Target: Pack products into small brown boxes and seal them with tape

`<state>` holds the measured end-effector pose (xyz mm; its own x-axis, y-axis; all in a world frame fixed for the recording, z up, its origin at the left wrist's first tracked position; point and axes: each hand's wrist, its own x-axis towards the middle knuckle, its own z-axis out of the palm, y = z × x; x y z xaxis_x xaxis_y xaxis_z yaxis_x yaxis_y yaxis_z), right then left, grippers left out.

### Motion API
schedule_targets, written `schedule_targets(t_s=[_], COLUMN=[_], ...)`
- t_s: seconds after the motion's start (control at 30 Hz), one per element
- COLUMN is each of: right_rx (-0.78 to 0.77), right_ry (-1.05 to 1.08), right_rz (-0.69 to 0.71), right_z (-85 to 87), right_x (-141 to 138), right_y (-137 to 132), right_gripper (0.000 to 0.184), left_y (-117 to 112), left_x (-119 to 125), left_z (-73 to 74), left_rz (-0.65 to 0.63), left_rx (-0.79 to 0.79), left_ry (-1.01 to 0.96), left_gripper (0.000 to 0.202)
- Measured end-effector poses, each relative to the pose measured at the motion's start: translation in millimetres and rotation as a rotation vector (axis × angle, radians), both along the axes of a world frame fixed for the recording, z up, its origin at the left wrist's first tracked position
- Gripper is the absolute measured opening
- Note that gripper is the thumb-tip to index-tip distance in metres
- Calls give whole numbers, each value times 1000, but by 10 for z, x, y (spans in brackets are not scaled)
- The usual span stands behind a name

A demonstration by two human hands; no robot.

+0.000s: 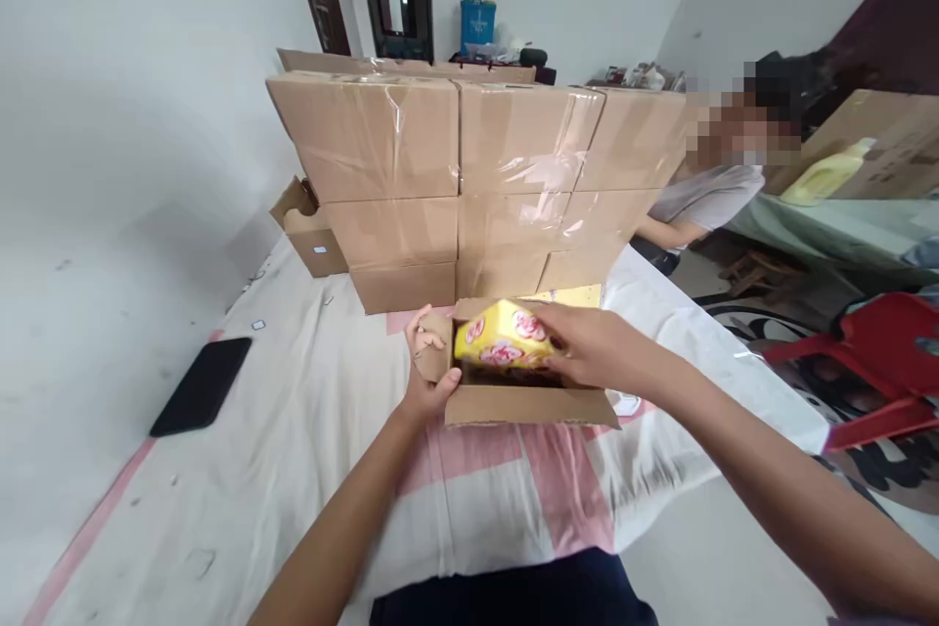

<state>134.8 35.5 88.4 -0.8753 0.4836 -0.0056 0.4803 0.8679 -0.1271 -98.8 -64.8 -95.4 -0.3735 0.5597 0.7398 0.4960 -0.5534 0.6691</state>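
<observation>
In front of me on the cloth-covered table stands a small cardboard box (528, 405) with its flaps folded open. My left hand (431, 367) grips the box's left end, thumb on the near corner and fingers round the side flap. A yellow package (503, 337) with red and white print sits tilted in the box mouth, partly above the rim. My right hand (587, 344) is closed on the package's right end. The package's lower part is hidden inside the box.
Taped cardboard boxes (396, 147) are stacked just beyond. A black flat pad (201, 386) lies at left, near an open carton (315, 240). At right are a person in a light shirt (708, 196), a red plastic chair (880, 352) and a yellow bottle (828, 174).
</observation>
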Motion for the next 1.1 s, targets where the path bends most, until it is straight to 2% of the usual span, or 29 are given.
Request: schedule_targets(t_s=[0.1,0.17,0.27,0.37,0.43,0.5,0.57,0.67,0.77,0.87,0.97,1.1], right_rx=[66,60,-44,-44,-26,-57,-69,-11,64,39,-8,22], right_ry=[-261,-249,6,349,451,396,262,46,-107,-101,-9,30], right_rz=[69,95,84,-181,-259,-196,-162,-174,-161,-139,-158,-200], right_z=[-247,-333,-334,-320,-351,-397,-427,-415,-369,-333,-301,-281], right_x=[-311,-384,-259,94,347,511,531,333,93,43,160,233], right_y=[35,49,153,320,395,406,356,231,137,115,136,152], right_gripper=[33,35,37,32,29,28,32,50,38,25,31,37], left_y=[-26,-34,-39,-45,-52,-57,-56,-47,-46,-69,-108,-138], left_x=[10,-6,-28,-20,0,23,44,64,67,67,81,99], left_z=[-48,-67,-86,-103,-109,-106,-92,-65,-48,-49,-71,-118], left_rz=[-4,8,33,39,26,9,6,32,49,63,56,64], left_rx=[-29,-36,-11,14,2,-13,-4,24,43,53,36,5], left_ry=[-45,-46,-37,-42,-64,-84,-78,-57,-46,-32,-43,-78], left_gripper=[40,41,43,54,63,66,67,64,61,59,59,62])
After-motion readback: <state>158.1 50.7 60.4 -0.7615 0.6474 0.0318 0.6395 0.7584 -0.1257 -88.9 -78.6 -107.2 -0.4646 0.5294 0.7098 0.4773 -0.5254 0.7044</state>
